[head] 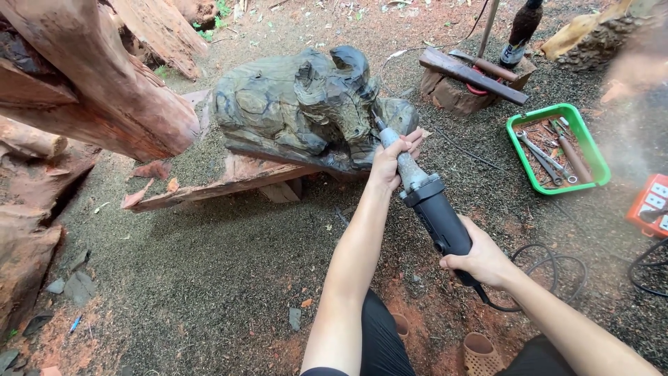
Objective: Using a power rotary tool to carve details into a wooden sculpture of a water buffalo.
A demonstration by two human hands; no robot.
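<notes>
From the head view, both bare hands hold a long electric die grinder (431, 205) that runs diagonally from lower right to upper left. The left hand (391, 159) grips the grey metal neck of the tool, its fingers (412, 141) wrapped together around it, close behind the working tip. The right hand (481, 261) has its fingers clamped on the black rear body of the grinder, with the black power cord (550, 261) leaving just behind that hand and looping over the ground to its right.

The tip of the grinder meets the right end of a dark, greyish wood carving (306, 104), just ahead of the left-hand fingers; whether the bit itself touches the wood cannot be told, as it is too small to see. The carving rests on a reddish plank (223, 184) that lies on the gravel ground (195, 278).

Well to the right of both hands sits a green plastic tray (553, 188) holding wrenches and other hand tools. Beyond it, above the hands, a wood stump (452, 94) carries a dark board and a metal tool. A red power strip (650, 205) lies at the right edge, near the cord. Large reddish logs (104, 90) fill the far left, well apart from the hands. Below the arms, the person's tan perforated clogs (480, 354) show on the reddish soil.
</notes>
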